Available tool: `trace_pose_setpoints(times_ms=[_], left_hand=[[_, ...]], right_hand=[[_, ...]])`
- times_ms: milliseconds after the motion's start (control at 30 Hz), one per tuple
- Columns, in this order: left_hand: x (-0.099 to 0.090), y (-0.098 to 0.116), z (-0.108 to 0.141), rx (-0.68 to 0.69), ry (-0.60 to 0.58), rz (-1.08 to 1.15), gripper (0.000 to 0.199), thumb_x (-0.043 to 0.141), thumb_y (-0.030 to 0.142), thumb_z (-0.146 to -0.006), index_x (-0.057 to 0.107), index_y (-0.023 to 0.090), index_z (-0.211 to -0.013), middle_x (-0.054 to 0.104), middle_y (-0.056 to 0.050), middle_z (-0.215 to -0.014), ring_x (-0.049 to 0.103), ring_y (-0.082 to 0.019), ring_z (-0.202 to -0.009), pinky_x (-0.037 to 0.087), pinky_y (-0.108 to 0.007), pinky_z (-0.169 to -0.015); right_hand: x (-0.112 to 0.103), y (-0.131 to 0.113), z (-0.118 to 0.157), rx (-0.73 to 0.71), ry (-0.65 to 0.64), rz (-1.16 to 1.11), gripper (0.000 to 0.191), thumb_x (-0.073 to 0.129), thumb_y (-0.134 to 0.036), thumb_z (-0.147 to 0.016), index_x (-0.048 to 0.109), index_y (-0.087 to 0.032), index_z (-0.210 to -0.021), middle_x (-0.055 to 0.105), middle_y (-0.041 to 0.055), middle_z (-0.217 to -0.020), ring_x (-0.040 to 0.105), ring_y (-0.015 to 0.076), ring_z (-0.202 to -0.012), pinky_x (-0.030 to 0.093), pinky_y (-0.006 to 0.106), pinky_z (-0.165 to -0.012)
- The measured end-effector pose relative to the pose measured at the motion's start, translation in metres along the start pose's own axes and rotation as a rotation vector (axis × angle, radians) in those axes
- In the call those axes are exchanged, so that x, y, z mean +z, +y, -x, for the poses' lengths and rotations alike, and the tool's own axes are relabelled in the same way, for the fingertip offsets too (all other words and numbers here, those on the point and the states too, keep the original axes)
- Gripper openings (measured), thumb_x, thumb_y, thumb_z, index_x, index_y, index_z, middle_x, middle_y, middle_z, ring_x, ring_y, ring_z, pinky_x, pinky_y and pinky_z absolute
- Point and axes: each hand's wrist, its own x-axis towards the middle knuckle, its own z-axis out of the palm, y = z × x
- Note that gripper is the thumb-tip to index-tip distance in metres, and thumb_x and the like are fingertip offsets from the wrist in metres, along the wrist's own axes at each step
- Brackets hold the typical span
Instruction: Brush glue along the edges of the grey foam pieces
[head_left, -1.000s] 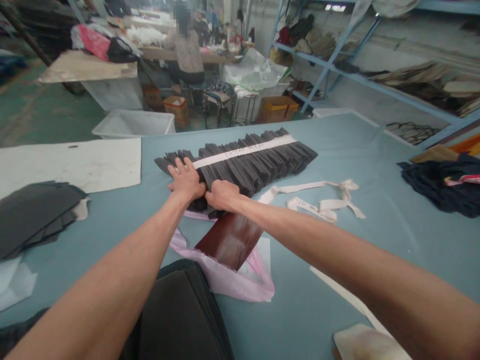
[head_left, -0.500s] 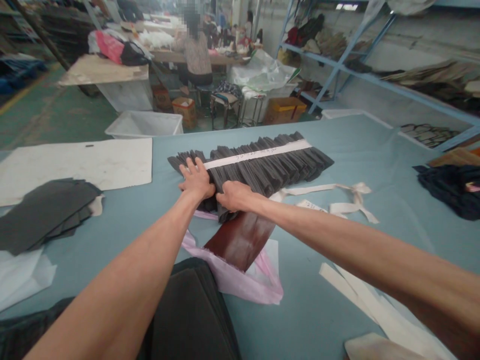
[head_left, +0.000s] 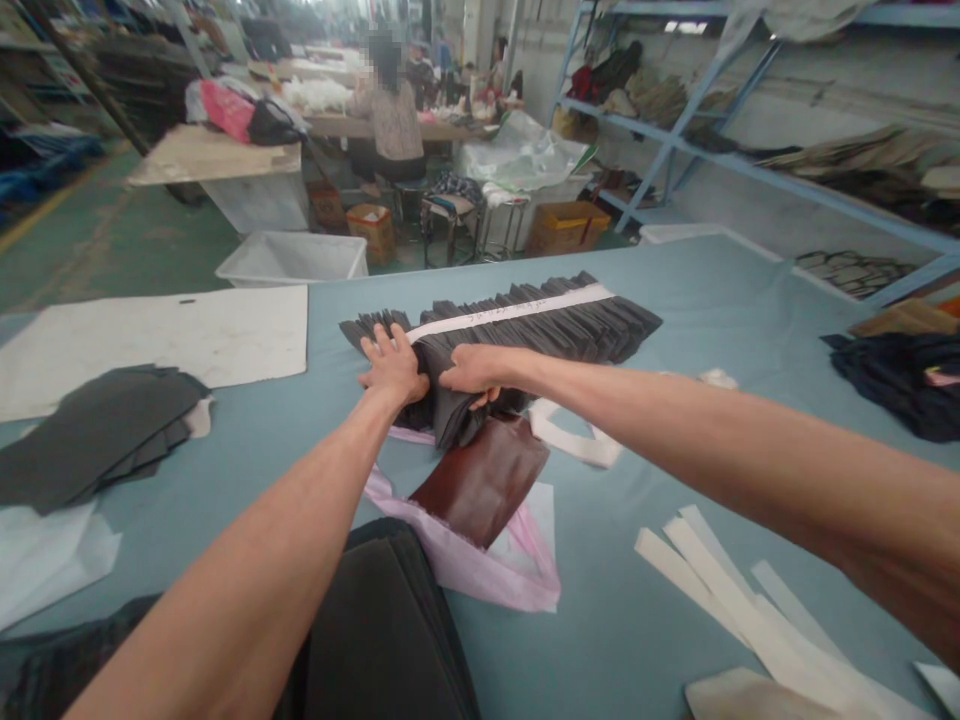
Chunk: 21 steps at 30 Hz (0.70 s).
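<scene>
A long row of dark grey pieces [head_left: 540,335] lies across the table with a white band [head_left: 517,307] with handwriting along its top. My left hand [head_left: 394,365] rests on the left part of the row, its fingers spread. Just to its right, my right hand [head_left: 476,372] has its fingers closed round some dark pieces of the row. Below the hands lies a brown shiny piece [head_left: 487,475], with a pink strip [head_left: 480,575] looped around its lower end. A pale strip [head_left: 574,435] curves out beside the brown piece.
Dark sheets [head_left: 97,425] and a white board [head_left: 247,335] lie left. A dark stack [head_left: 382,630] is at the near edge, pale strips [head_left: 720,580] at right, dark cloth [head_left: 900,380] far right. Beyond the table are a white bin [head_left: 292,258], blue shelving [head_left: 675,130] and a seated person [head_left: 394,120].
My right hand has lifted slightly and turned, bending the dark pieces it grips. The pale strip near it has shifted. My left hand stays nearly in place.
</scene>
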Motion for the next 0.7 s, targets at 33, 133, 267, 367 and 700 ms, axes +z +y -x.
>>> trace_pose_setpoints(times_ms=[33, 133, 267, 367, 700], left_hand=[[0.0, 0.0, -0.001, 0.0, -0.001, 0.001, 0.105, 0.064, 0.034, -0.093, -0.002, 0.013, -0.172, -0.011, -0.023, -0.179, -0.001, -0.047, -0.168, 0.039, -0.077, -0.121], [0.0, -0.001, -0.002, 0.007, -0.009, -0.001, 0.107, 0.064, 0.034, -0.092, -0.003, 0.013, -0.172, -0.012, -0.021, -0.18, -0.003, -0.046, -0.168, 0.038, -0.077, -0.122], [0.001, -0.002, -0.005, 0.014, -0.02, -0.005, 0.109, 0.065, 0.032, -0.089, -0.004, 0.013, -0.172, -0.015, -0.021, -0.179, -0.003, -0.046, -0.168, 0.037, -0.077, -0.123], [0.001, -0.002, -0.008, 0.023, -0.036, 0.003, 0.112, 0.066, 0.032, -0.088, -0.005, 0.013, -0.172, -0.017, -0.022, -0.178, -0.004, -0.047, -0.168, 0.037, -0.079, -0.122], [0.002, -0.004, -0.002, 0.004, -0.056, -0.002, 0.115, 0.071, 0.031, -0.087, -0.004, 0.02, -0.173, -0.016, -0.015, -0.18, -0.004, -0.041, -0.169, 0.038, -0.07, -0.127]], right_hand=[[-0.003, 0.001, 0.0, 0.001, -0.017, -0.003, 0.041, 0.047, -0.027, -0.105, 0.081, -0.006, -0.099, 0.084, 0.0159, -0.086, 0.081, 0.0231, -0.071, 0.064, 0.028, -0.065], [0.008, -0.001, 0.002, -0.004, 0.051, 0.032, 0.04, 0.048, -0.03, -0.105, 0.081, -0.005, -0.107, 0.084, 0.0193, -0.098, 0.084, 0.0269, -0.086, 0.066, 0.032, -0.076], [0.05, -0.008, 0.005, -0.03, 0.225, 0.124, 0.038, 0.052, -0.024, -0.105, 0.076, -0.004, -0.127, 0.075, 0.0289, -0.132, 0.073, 0.0358, -0.129, 0.061, 0.043, -0.103], [0.072, -0.014, 0.003, -0.029, 0.263, 0.167, 0.036, 0.052, -0.014, -0.103, 0.075, -0.003, -0.128, 0.075, 0.0305, -0.129, 0.074, 0.0347, -0.129, 0.061, 0.041, -0.101], [0.038, 0.0, 0.014, -0.021, 0.168, 0.243, 0.04, 0.049, -0.029, -0.108, 0.078, -0.005, -0.121, 0.077, 0.0309, -0.124, 0.078, 0.0335, -0.118, 0.059, 0.036, -0.09]])
